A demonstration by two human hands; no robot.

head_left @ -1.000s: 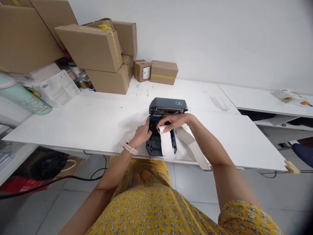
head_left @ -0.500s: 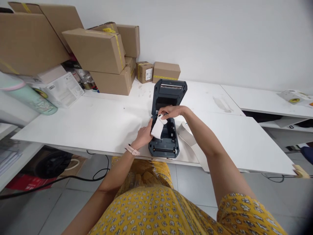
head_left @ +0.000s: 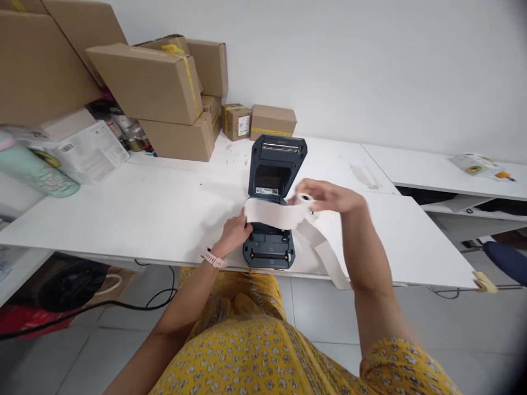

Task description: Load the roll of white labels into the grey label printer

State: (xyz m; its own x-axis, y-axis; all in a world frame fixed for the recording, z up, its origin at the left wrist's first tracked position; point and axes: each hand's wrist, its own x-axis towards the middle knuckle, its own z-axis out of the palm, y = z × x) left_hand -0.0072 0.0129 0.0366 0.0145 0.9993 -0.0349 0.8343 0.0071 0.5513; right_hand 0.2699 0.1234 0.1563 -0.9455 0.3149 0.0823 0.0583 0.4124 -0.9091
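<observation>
A dark grey label printer (head_left: 269, 253) stands with its lid (head_left: 278, 159) raised at the front edge of the white table. Above its open body stretches a white paper strip (head_left: 274, 213). My left hand (head_left: 235, 233) pinches the strip's left end beside the printer. To the right of the printer, my right hand (head_left: 325, 196) is closed round the small white paper roll (head_left: 305, 198), slightly blurred. Another length of pale paper (head_left: 327, 255) lies below the right hand and hangs over the table's front edge.
Cardboard boxes (head_left: 144, 82) are piled at the back left, with two small ones (head_left: 273, 119) behind the printer. A mint bottle (head_left: 41, 173) and a white box (head_left: 93, 153) are at the left. Another label roll (head_left: 471, 163) lies far right.
My right hand has moved right with the roll, out from over the printer. The paper strip is now drawn out between both hands. The view has shifted slightly to the right.
</observation>
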